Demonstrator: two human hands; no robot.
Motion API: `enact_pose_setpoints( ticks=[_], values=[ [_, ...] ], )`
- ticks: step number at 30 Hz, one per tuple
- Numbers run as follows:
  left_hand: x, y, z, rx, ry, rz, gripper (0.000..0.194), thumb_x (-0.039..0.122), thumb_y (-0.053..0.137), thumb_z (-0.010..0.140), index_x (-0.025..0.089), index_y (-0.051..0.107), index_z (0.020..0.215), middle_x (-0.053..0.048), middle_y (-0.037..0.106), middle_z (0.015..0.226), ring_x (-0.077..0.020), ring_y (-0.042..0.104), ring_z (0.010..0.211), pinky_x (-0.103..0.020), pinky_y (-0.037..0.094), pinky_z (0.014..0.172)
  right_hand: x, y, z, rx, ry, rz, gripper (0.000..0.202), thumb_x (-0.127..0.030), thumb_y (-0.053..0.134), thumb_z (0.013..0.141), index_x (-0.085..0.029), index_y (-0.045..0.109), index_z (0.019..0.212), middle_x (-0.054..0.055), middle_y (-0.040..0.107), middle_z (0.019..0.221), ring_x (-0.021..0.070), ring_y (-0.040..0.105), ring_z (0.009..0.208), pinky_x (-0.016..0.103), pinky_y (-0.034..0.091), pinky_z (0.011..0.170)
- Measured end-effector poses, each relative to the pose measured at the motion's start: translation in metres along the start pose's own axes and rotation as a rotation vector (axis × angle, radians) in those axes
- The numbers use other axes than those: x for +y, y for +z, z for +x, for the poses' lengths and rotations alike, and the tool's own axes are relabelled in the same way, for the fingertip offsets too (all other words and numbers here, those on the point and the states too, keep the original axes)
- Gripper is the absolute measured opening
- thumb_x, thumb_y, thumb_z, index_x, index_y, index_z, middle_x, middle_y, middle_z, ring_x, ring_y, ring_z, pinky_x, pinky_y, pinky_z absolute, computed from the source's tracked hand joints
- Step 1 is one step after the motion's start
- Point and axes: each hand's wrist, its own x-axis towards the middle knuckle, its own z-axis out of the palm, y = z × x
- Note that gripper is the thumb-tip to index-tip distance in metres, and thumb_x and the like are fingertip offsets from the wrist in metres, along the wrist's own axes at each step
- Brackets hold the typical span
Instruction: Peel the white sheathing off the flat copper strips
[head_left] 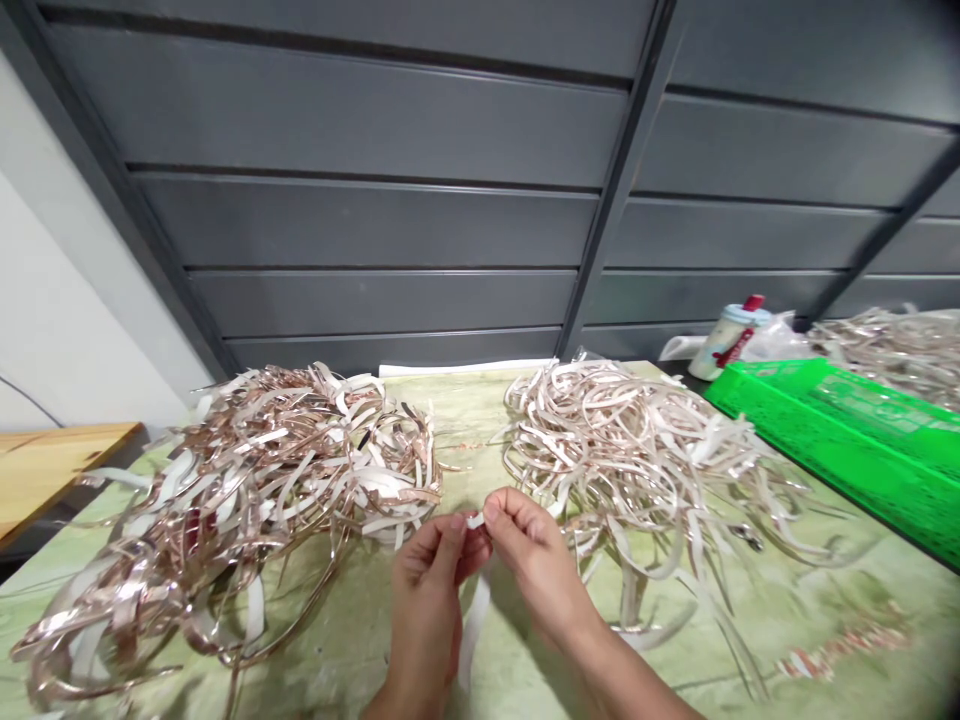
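Glossy metallic rose-gold strips [247,490] with matt white backing; green plastic crate [847,440]; wooden board [52,465].

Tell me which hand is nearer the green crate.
Right. The right hand sits closer to the green crate, which lies off to its right and farther back. The left hand is beside it, farther from the crate; both pinch one white strip.

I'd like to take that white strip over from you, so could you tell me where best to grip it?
Grip the white strip on its free hanging length below the left hand and right hand, coming from the near side; its top end is already pinched.
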Motion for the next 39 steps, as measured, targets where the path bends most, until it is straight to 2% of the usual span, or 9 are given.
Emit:
enact_pose_setpoints(
  ticks=[6, 10, 13, 15, 18, 21, 29, 33, 39],
  values=[
    [0.001, 0.002, 0.003, 0.043, -0.077, -0.172, 0.025, 0.029, 0.089, 0.059, 0.015, 0.074, 0.074, -0.005, 0.075, 0.072, -0.0130, 0.071, 0.063, -0.020, 0.058, 0.062, -0.001, -0.011, 0.007, -0.049, 0.079, 0.216, 0.029, -0.033, 0.067, 0.086, -0.016, 0.053, 0.066, -0.009, 0.035, 0.047, 0.0056, 0.019, 0.044, 0.020, 0.017, 0.044],
    [0.003, 0.003, 0.005, 0.063, -0.054, -0.171, 0.026, 0.031, 0.088, 0.060, 0.015, 0.074, 0.074, -0.005, 0.076, 0.072, -0.0135, 0.071, 0.063, -0.022, 0.060, 0.065, -0.011, -0.023, 0.013, -0.078, 0.110, 0.188, 0.027, -0.040, 0.070, 0.082, -0.013, 0.065, 0.082, -0.001, 0.054, 0.061, 0.0074, 0.035, 0.047, 0.022, 0.020, 0.045],
    [0.004, 0.004, 0.007, 0.100, -0.016, -0.154, 0.025, 0.030, 0.087, 0.061, 0.014, 0.073, 0.074, -0.005, 0.075, 0.070, -0.0133, 0.071, 0.062, -0.022, 0.060, 0.064, -0.020, -0.030, 0.013, 0.027, 0.031, 0.114, 0.033, -0.045, 0.067, 0.084, -0.015, 0.066, 0.097, 0.002, 0.059, 0.074, 0.0107, 0.043, 0.055, 0.023, 0.028, 0.049],
    [0.005, 0.004, 0.007, 0.104, 0.006, -0.146, 0.023, 0.030, 0.086, 0.065, 0.014, 0.074, 0.076, -0.005, 0.075, 0.071, -0.0134, 0.071, 0.063, -0.022, 0.059, 0.065, -0.022, -0.030, 0.009, 0.082, -0.086, -0.058, 0.028, -0.045, 0.061, 0.089, -0.018, 0.063, 0.089, -0.001, 0.054, 0.068, 0.0114, 0.042, 0.055, 0.024, 0.030, 0.052],
    [0.005, 0.004, 0.004, 0.055, 0.032, -0.128, 0.020, 0.031, 0.082, 0.070, 0.015, 0.074, 0.077, -0.005, 0.076, 0.076, -0.0134, 0.071, 0.069, -0.023, 0.059, 0.069, -0.020, -0.025, 0.000, 0.063, -0.253, -0.521, 0.029, -0.043, 0.056, 0.092, -0.020, 0.056, 0.074, -0.002, 0.048, 0.063, 0.0137, 0.042, 0.057, 0.027, 0.031, 0.055],
    [0.004, 0.004, 0.001, 0.008, 0.061, -0.107, 0.018, 0.032, 0.081, 0.072, 0.016, 0.073, 0.075, -0.004, 0.075, 0.076, -0.0124, 0.070, 0.071, -0.021, 0.057, 0.070, -0.013, -0.018, -0.008, 0.075, -0.427, -0.924, 0.024, -0.040, 0.060, 0.089, -0.021, 0.055, 0.075, -0.001, 0.052, 0.065, 0.0158, 0.046, 0.060, 0.029, 0.030, 0.057],
    [-0.001, 0.004, -0.003, -0.016, 0.045, -0.128, 0.021, 0.036, 0.082, 0.070, 0.018, 0.076, 0.080, -0.005, 0.076, 0.082, -0.0145, 0.069, 0.075, -0.023, 0.056, 0.071, -0.005, -0.007, -0.006, 0.078, -0.453, -1.178, 0.027, -0.036, 0.047, 0.096, -0.022, 0.046, 0.073, 0.000, 0.054, 0.065, 0.0154, 0.046, 0.056, 0.030, 0.024, 0.055],
    [-0.002, 0.005, -0.004, -0.058, 0.042, -0.012, 0.021, 0.036, 0.081, 0.071, 0.016, 0.076, 0.079, -0.005, 0.075, 0.078, -0.0161, 0.069, 0.074, -0.024, 0.056, 0.069, -0.004, -0.005, -0.006, 0.048, -0.401, -1.103, 0.028, -0.032, 0.042, 0.098, -0.023, 0.045, 0.071, -0.001, 0.051, 0.064, 0.0153, 0.044, 0.056, 0.029, 0.025, 0.056],
    [-0.001, 0.008, -0.004, -0.001, -0.053, -0.128, 0.022, 0.033, 0.085, 0.064, 0.016, 0.074, 0.072, -0.003, 0.072, 0.068, -0.0108, 0.065, 0.060, -0.020, 0.054, 0.060, 0.001, -0.005, -0.002, 0.033, -0.156, -0.458, 0.040, -0.050, 0.050, 0.093, -0.023, 0.041, 0.066, -0.004, 0.044, 0.059, 0.0138, 0.043, 0.056, 0.024, 0.032, 0.052]
  ],
)
